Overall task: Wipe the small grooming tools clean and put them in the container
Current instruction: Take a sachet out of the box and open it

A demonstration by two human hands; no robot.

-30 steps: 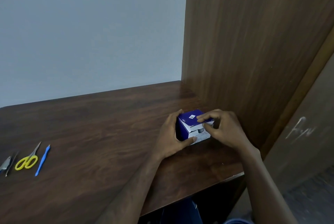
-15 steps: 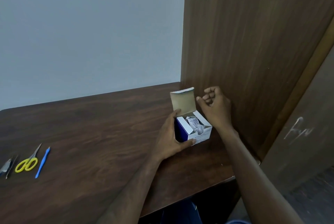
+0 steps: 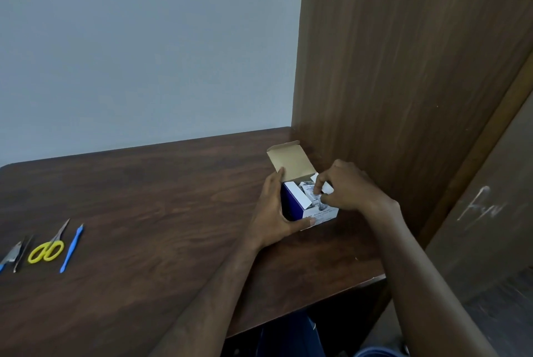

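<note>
Surroundings: a tall wood-grain panel (image 3: pixel 403 68) rises just right of and behind the box, close beside the right hand; a pale grey wall (image 3: pixel 144 48) stands at the far side of the table.
Table: dark brown wood-grain top (image 3: pixel 144 212), flat, faintly glossy, with a rounded far-left corner.
Box: a small blue and white cardboard box (image 3: pixel 291 206) stands near the table's right edge, its plain brown lid flap (image 3: pixel 290 160) upright at the far side, white side flaps spread out.
Left hand: the left hand (image 3: pixel 272 212) grips the box's left side, fingers at the far corner, thumb along the near face.
Right hand: the right hand (image 3: pixel 346 186) reaches into the box's open top, fingertips pinching a white packet (image 3: pixel 310 191); the rest of the contents is hard to make out.
Tools: at the far left, well apart from the box, lie yellow-handled scissors (image 3: pixel 47 248), a thin blue stick tool (image 3: pixel 71 248), dark tweezers (image 3: pixel 23 253) and a grey metal tool (image 3: pixel 10 255) at the frame's edge.
</note>
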